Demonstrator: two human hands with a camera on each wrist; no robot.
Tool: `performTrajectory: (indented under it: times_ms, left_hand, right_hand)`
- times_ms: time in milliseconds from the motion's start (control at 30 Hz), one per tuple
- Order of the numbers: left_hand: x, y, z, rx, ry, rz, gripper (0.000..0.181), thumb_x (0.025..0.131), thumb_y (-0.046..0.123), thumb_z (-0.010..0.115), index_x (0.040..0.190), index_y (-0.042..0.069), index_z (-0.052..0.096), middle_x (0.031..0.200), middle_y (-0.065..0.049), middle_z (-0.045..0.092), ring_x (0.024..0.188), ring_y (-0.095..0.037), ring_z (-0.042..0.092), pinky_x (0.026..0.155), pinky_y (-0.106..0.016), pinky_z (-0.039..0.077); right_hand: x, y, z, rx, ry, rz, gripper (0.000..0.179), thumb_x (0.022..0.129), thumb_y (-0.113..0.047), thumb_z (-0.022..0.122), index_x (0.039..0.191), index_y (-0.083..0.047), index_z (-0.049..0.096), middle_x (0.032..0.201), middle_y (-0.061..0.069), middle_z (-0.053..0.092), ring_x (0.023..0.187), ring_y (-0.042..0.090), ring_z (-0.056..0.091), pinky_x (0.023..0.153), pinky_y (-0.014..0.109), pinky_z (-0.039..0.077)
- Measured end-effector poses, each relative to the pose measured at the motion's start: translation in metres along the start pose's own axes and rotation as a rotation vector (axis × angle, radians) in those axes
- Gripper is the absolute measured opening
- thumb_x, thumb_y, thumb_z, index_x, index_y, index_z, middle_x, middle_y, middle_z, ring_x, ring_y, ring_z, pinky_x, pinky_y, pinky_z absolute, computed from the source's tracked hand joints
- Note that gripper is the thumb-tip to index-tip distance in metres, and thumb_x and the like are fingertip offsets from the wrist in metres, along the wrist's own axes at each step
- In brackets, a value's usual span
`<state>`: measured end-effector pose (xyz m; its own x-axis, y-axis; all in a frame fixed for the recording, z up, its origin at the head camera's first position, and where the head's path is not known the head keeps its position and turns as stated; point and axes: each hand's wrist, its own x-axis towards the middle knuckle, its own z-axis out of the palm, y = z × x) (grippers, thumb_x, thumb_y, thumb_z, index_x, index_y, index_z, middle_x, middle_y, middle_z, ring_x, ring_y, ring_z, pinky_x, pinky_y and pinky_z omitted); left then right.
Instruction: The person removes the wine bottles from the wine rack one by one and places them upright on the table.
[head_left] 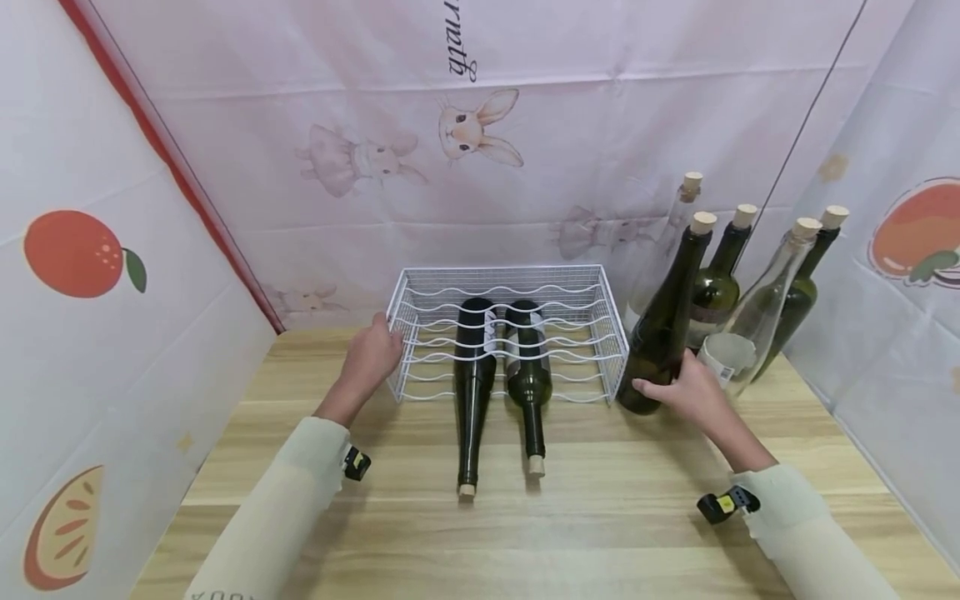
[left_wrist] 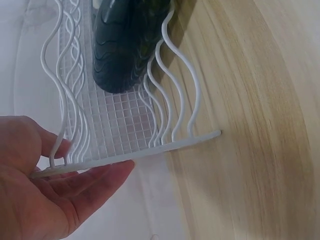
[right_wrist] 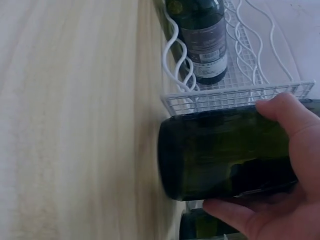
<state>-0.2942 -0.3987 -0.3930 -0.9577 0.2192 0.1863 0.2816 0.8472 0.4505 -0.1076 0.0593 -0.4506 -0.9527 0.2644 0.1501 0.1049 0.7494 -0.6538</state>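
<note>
A white wire bottle rack (head_left: 502, 267) with wavy bars stands on the table. My left hand (head_left: 371, 357) grips its left end; in the left wrist view the thumb and fingers pinch the edge of the frame (left_wrist: 150, 151). Two corked green wine bottles, a slim one (head_left: 469, 408) and a broader one (head_left: 531, 385), lie side by side on the rack, necks toward me. Beside the rack's right end, my right hand (head_left: 701, 396) holds a tall dark green wine bottle (head_left: 663, 321) low on its body. That bottle is corked, nearly upright and slightly tilted.
Behind and right of the held bottle stand several corked bottles: a clear one (head_left: 678, 212) at the back, a green one (head_left: 717, 287), a clear one (head_left: 772, 312) with a pale label, and another green one (head_left: 802, 287). Printed cloth (head_left: 525, 192) walls the wooden table (head_left: 570, 533).
</note>
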Motion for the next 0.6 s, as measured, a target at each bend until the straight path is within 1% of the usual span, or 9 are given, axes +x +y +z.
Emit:
performTrajectory:
  times_ms: [133, 233, 300, 367, 433, 500, 533, 600]
  left_hand:
    - [-0.001, 0.0, 0.001, -0.01, 0.001, -0.011, 0.047, 0.107, 0.024, 0.048, 0.14, -0.009, 0.047, 0.109, -0.029, 0.072, 0.09, -0.04, 0.072, 0.074, -0.05, 0.062]
    - [-0.002, 0.001, 0.002, -0.016, 0.007, -0.018, 0.047, 0.106, 0.023, 0.048, 0.141, -0.009, 0.046, 0.109, -0.03, 0.071, 0.089, -0.041, 0.072, 0.073, -0.05, 0.062]
    - [-0.002, 0.002, 0.003, -0.014, 0.013, -0.02, 0.047, 0.107, 0.023, 0.047, 0.14, -0.01, 0.046, 0.108, -0.03, 0.071, 0.088, -0.041, 0.071, 0.072, -0.05, 0.061]
    - [-0.002, 0.003, 0.004, -0.016, 0.018, -0.031, 0.047, 0.106, 0.024, 0.047, 0.139, -0.01, 0.046, 0.105, -0.03, 0.071, 0.085, -0.041, 0.071, 0.069, -0.049, 0.061]
    - [-0.003, 0.004, 0.003, -0.021, 0.02, -0.039, 0.046, 0.106, 0.023, 0.047, 0.139, -0.01, 0.046, 0.104, -0.029, 0.07, 0.084, -0.04, 0.07, 0.067, -0.048, 0.061]
    - [-0.003, 0.004, 0.003, -0.028, 0.021, -0.047, 0.046, 0.106, 0.023, 0.048, 0.139, -0.01, 0.045, 0.103, -0.029, 0.069, 0.083, -0.039, 0.07, 0.066, -0.046, 0.061]
    - [-0.003, 0.004, 0.004, -0.033, 0.019, -0.05, 0.046, 0.106, 0.023, 0.048, 0.139, -0.01, 0.046, 0.104, -0.028, 0.069, 0.083, -0.039, 0.07, 0.066, -0.046, 0.061]
    - [-0.004, 0.004, 0.004, -0.033, 0.021, -0.051, 0.046, 0.106, 0.022, 0.047, 0.139, -0.01, 0.046, 0.104, -0.029, 0.069, 0.084, -0.039, 0.07, 0.066, -0.046, 0.061]
  right_hand:
    - [0.0, 0.002, -0.001, -0.029, -0.029, -0.002, 0.078, 0.087, -0.048, 0.08, 0.133, 0.009, 0.054, 0.123, 0.037, 0.066, 0.11, 0.047, 0.066, 0.09, 0.058, 0.054]
    - [-0.003, 0.001, -0.004, -0.053, -0.052, 0.006, 0.079, 0.089, -0.053, 0.077, 0.13, 0.011, 0.057, 0.12, 0.037, 0.068, 0.102, 0.043, 0.068, 0.084, 0.055, 0.056]
    - [-0.006, -0.001, -0.008, -0.08, -0.066, 0.015, 0.078, 0.089, -0.056, 0.076, 0.126, 0.011, 0.061, 0.114, 0.035, 0.07, 0.096, 0.039, 0.069, 0.079, 0.051, 0.056]
    - [-0.01, -0.004, -0.013, -0.115, -0.089, 0.037, 0.073, 0.088, -0.059, 0.075, 0.113, 0.009, 0.065, 0.098, 0.028, 0.072, 0.084, 0.032, 0.066, 0.069, 0.045, 0.054]
    - [-0.015, -0.008, -0.018, -0.157, -0.107, 0.054, 0.065, 0.088, -0.06, 0.074, 0.094, 0.004, 0.066, 0.078, 0.017, 0.068, 0.071, 0.026, 0.061, 0.06, 0.038, 0.049]
    - [-0.019, -0.013, -0.024, -0.205, -0.12, 0.06, 0.059, 0.088, -0.059, 0.074, 0.072, -0.006, 0.057, 0.062, 0.003, 0.052, 0.06, 0.019, 0.05, 0.053, 0.033, 0.04]
    - [-0.021, -0.015, -0.027, -0.224, -0.128, 0.06, 0.058, 0.089, -0.058, 0.074, 0.065, -0.01, 0.051, 0.058, -0.002, 0.043, 0.056, 0.016, 0.043, 0.051, 0.031, 0.036]
    - [-0.026, -0.02, -0.031, -0.25, -0.143, 0.035, 0.059, 0.092, -0.052, 0.073, 0.058, -0.015, 0.041, 0.054, -0.006, 0.031, 0.052, 0.013, 0.034, 0.05, 0.029, 0.031]
